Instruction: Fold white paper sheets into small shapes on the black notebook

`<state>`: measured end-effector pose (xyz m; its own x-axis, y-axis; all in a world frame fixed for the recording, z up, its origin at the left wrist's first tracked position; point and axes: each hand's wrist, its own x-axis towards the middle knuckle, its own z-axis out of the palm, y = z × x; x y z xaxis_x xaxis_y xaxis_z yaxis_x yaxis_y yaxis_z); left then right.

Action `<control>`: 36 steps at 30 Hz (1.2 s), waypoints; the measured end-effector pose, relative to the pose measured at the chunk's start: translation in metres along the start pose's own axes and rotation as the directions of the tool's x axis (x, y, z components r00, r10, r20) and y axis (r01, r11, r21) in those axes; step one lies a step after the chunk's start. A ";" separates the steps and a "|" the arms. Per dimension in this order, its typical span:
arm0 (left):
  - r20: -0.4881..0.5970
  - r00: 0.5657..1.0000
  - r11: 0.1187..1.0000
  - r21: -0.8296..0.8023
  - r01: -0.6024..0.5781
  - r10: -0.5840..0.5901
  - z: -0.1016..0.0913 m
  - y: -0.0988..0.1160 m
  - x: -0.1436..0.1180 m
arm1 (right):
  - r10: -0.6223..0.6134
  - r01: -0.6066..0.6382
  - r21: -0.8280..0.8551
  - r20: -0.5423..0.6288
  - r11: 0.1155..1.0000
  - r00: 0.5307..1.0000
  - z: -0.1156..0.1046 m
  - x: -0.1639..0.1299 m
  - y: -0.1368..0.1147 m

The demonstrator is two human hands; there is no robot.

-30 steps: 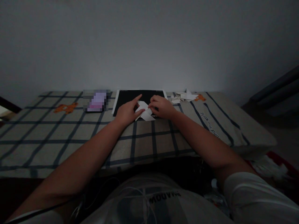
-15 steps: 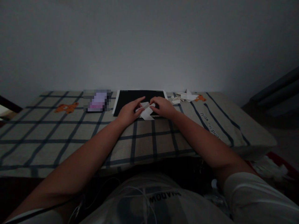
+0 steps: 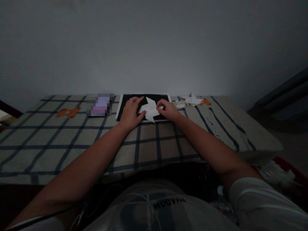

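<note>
Left to right along the cloth-covered worktop (image 3: 166,141): a phone (image 3: 101,105), screen pixelated. Next, the left hand (image 3: 131,112), fingers spread over the black sheet (image 3: 124,103), thumb resting on the left part of the folded paper (image 3: 149,109). Paper lies on the sheet, between both hands. Change over the last half second: left hand has drawn a little leftward, and the paper, then mostly covered, now shows broad, with one point toward the wall and one toward the wearer. Judgement: shape turned or opened out, so attention can go to its right end. There the right hand (image 3: 167,109) pinches the edge between thumb and fingertips. Farther right, a pile of folded papers (image 3: 192,100).

Not resolved: crease detail (dim light); paper's left tip, near the left thumb; what lies under the right fingers; pile pieces overlap, count uncertain.
</note>
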<state>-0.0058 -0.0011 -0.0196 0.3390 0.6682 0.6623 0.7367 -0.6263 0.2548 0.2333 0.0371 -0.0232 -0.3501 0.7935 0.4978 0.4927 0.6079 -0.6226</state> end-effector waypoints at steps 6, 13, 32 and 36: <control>0.210 0.971 0.992 0.030 -0.126 0.117 0.004 0.005 -0.003 | 0.134 -0.131 0.063 -0.060 0.989 0.989 0.002 0.001 0.007; 0.330 0.911 0.961 0.039 -0.274 0.246 0.011 0.007 -0.004 | 0.483 -0.407 0.317 -0.220 0.857 0.847 -0.019 0.017 0.011; 0.373 0.907 0.972 0.056 -0.230 0.193 0.009 0.006 -0.002 | 0.692 -0.741 0.201 -0.568 0.641 0.445 -0.133 -0.008 0.097; 0.376 0.904 0.969 0.054 -0.240 0.203 0.008 0.007 -0.001 | 0.645 -0.789 0.055 -0.612 0.612 0.458 -0.135 -0.012 0.108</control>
<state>0.0039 -0.0032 -0.0246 0.6761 0.6277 0.3858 0.6641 -0.7460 0.0500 0.3978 0.0893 -0.0150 0.6451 0.7384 0.1963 0.5342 -0.2522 -0.8069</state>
